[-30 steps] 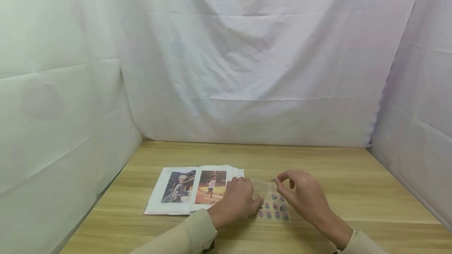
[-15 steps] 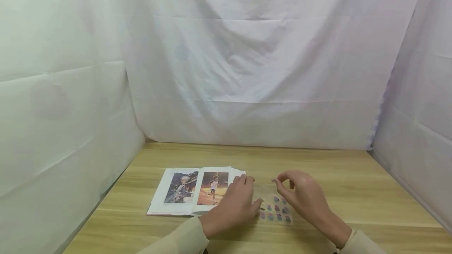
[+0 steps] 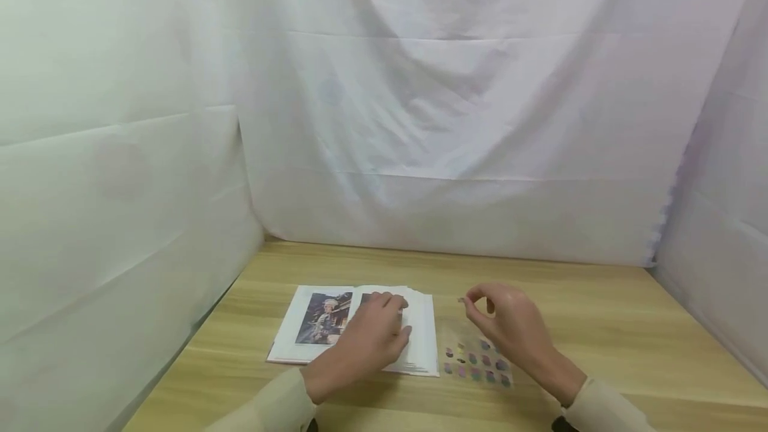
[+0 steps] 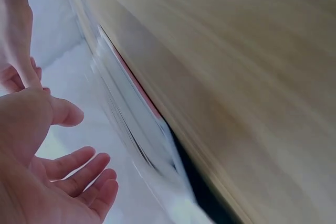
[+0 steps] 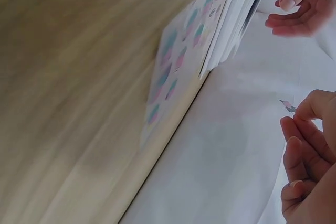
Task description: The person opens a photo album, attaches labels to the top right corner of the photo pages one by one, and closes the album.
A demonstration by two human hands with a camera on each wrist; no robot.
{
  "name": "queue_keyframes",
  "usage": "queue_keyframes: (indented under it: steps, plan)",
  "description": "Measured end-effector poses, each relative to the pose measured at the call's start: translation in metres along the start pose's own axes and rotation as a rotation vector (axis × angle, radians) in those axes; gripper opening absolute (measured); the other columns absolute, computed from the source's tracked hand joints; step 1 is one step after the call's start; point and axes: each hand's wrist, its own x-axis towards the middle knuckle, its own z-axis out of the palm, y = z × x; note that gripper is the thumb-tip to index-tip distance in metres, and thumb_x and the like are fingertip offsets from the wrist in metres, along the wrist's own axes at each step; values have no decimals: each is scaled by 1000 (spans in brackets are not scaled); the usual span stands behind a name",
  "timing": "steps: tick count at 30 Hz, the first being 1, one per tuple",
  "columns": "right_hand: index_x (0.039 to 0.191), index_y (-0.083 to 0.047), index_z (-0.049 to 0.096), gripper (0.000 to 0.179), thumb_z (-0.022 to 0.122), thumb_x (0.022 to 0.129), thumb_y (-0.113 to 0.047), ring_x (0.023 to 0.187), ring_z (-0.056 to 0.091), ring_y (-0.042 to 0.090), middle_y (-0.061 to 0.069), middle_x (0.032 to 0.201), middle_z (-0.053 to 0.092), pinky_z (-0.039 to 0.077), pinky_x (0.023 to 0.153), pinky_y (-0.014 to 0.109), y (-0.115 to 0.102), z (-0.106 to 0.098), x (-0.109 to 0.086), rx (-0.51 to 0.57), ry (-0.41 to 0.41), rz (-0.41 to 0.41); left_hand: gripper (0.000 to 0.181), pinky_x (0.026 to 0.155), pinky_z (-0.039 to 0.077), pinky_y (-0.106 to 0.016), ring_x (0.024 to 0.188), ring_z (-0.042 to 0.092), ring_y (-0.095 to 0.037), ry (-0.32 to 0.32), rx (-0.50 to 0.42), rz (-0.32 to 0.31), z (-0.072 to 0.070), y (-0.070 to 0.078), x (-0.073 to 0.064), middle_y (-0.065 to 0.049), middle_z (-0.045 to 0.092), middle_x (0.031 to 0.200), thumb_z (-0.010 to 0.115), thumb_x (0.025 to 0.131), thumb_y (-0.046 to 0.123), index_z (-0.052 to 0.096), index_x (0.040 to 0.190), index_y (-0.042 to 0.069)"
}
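Observation:
My right hand (image 3: 515,325) pinches a small pink and grey-teal sticker (image 5: 288,106) between thumb and forefinger, raised over the table. Below that hand lies a clear sticker sheet (image 3: 467,360), dotted with several pink, purple and teal stickers. To its left an open photo album (image 3: 423,335) lies flat, a picture of a person in a pale headdress (image 3: 325,319) on its left page. Over the right page hovers my left hand (image 3: 373,333), fingers loosely spread and holding nothing. It covers most of the photo there. In the left wrist view the left hand (image 4: 58,161) is apart from the album.
The wood-grain table (image 3: 576,305) carries the album and the sheet, which lie side by side. White cloth (image 3: 444,105) hangs behind the table and along both sides.
My left hand has lifted off the sticker sheet and moved left over the album's right page. The right hand keeps its pinch on the sticker. The head view has turned slightly left.

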Motion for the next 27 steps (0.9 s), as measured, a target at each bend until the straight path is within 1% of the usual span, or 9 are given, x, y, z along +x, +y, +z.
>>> queue_keyframes:
  steps: [2,4,7,8,12,15,17,22,27]
  plan:
    - [86,-24,73,8,80,84,-22,62,47,3,-15,78,67,39,54,17,-2,3,3,-2,-6,0,32,81,54,-33,95,60,-18,10,-7,-2,-4,-9,-3,-4,67,102,70,92,25,65,119,7]
    - [86,-24,73,7,80,84,-23,62,45,2,-15,78,67,39,54,16,-4,6,6,-6,-14,0,30,78,54,-33,93,60,-18,28,6,-10,-6,-17,-7,-4,68,102,69,93,24,66,117,7]
    - [87,-24,74,5,79,85,-24,60,44,2,-15,78,67,38,53,16,-7,12,11,-2,-27,-6,28,73,54,-31,90,59,-17,44,8,-42,-8,-31,-11,-4,68,101,69,93,24,67,115,8]
    - [87,-24,74,5,79,85,-24,60,43,1,-15,77,67,38,53,16,-8,14,13,-2,-28,-8,28,73,54,-31,91,60,-17,51,21,-50,-9,-35,-13,-4,69,101,70,92,25,68,114,8]
    - [87,-23,75,4,78,85,-22,60,43,1,-14,78,69,38,54,17,-13,22,20,4,-21,-34,32,72,55,-34,92,62,-19,67,53,-91,-10,-53,-15,-5,69,102,74,90,28,68,112,7]
    - [86,-23,74,4,78,84,-21,59,43,1,-13,78,70,38,55,17,-17,30,26,13,-6,-61,32,79,56,-38,97,63,-21,72,59,-130,-12,-65,-16,-6,69,105,75,89,28,68,112,7]
    - [85,-23,74,4,78,84,-21,60,42,1,-13,78,69,38,54,17,-21,35,29,20,-4,-74,30,80,56,-38,97,63,-21,65,56,-163,-13,-72,-17,-7,69,105,74,89,26,67,111,6]
    - [85,-24,73,4,77,85,-23,61,44,0,-12,78,70,39,55,16,-32,46,36,37,-25,-89,26,79,55,-37,97,62,-21,35,60,-243,-14,-82,-20,-6,68,103,73,90,26,67,108,7]
    - [85,-24,73,4,76,86,-24,63,49,0,-11,80,72,44,58,17,-41,56,40,34,-42,-97,26,74,53,-36,93,61,-20,31,72,-279,-16,-86,-23,-6,67,102,74,90,27,68,105,7]
